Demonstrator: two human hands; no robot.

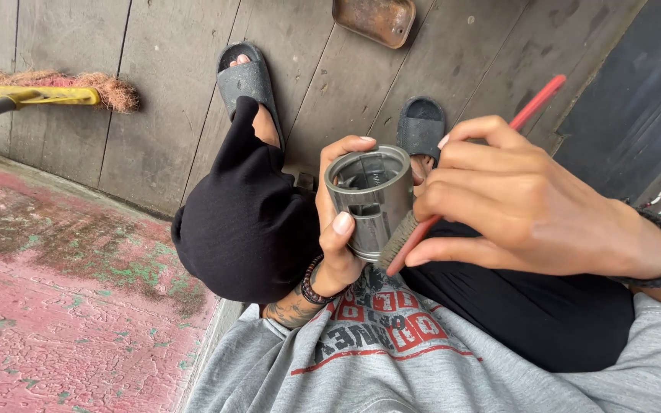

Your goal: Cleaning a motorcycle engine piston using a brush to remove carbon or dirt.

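My left hand (336,229) grips a hollow silver metal cylinder (369,200), a piston-like part with its open end facing up, held over my lap. My right hand (525,203) holds a thin red-handled brush (537,101) like a pen. The brush's worn bristle end rests against the cylinder's lower right side. A beaded bracelet sits on my left wrist and a dark band on my right wrist.
I sit with knees bent in black trousers (246,222) and a grey printed shirt (392,359), feet in black slides (245,76) on grey wooden planks. A yellow broom (47,92) lies at left, a rusty metal tray (375,18) at top. Peeling red concrete (55,306) is at lower left.
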